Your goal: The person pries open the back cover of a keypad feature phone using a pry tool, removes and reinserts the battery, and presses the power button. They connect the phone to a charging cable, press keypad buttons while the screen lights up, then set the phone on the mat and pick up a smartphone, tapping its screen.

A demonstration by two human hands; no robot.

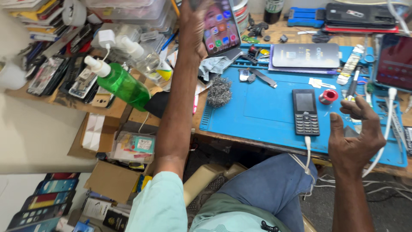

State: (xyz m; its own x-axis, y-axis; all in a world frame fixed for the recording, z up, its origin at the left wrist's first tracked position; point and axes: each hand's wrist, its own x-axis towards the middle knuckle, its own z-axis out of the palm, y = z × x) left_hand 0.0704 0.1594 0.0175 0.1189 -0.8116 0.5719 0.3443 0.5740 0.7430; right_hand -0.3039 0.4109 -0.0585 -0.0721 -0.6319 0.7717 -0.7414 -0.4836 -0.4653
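Right hand (356,137) is hovering open, empty, near keypad phone (305,111); left hand (192,30), blurred, is probably gripping smartphone (221,25); I'm keeping it steady.

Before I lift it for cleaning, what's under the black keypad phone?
The keypad phone lies flat on the blue work mat, with a white cable plugged into its near end. Anything beneath the phone is hidden.
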